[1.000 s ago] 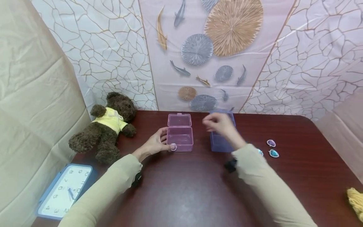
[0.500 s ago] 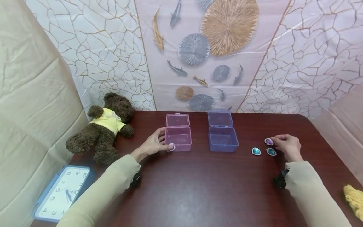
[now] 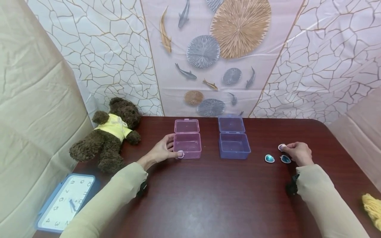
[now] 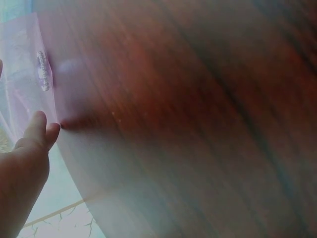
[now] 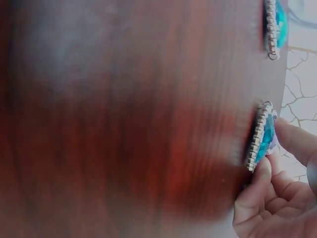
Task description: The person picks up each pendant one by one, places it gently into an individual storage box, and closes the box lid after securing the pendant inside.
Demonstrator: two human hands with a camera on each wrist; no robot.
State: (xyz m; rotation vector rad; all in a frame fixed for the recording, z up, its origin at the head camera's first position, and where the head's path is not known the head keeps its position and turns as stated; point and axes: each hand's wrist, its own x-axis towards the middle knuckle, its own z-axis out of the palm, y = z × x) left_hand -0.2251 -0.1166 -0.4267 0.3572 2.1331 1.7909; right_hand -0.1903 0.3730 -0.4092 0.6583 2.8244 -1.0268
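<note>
My left hand (image 3: 162, 149) holds the left side of a clear pink plastic box (image 3: 194, 154), its lid raised. By its thumb, at the front-left corner, shows a round gem with a beaded white rim (image 3: 180, 154); whether it lies inside the wall I cannot tell. Far to the right, my right hand (image 3: 300, 153) pinches a purple gem (image 3: 281, 147) between thumb and fingers. Just in front of it lies a teal drop-shaped gem (image 3: 285, 159), also close to the fingers in the right wrist view. A lighter blue gem (image 3: 269, 158) rests to its left.
A blue-violet plastic box (image 3: 234, 154) with its lid up stands between the pink box and the gems. At left are a brown teddy bear (image 3: 114, 129) in a yellow top and a blue-framed clock (image 3: 66, 201). Yellow yarn (image 3: 372, 210) lies at the right edge.
My right hand has gone from above the blue-violet box to the gems at right, and now pinches the purple one. My left hand has stayed at the pink box.
</note>
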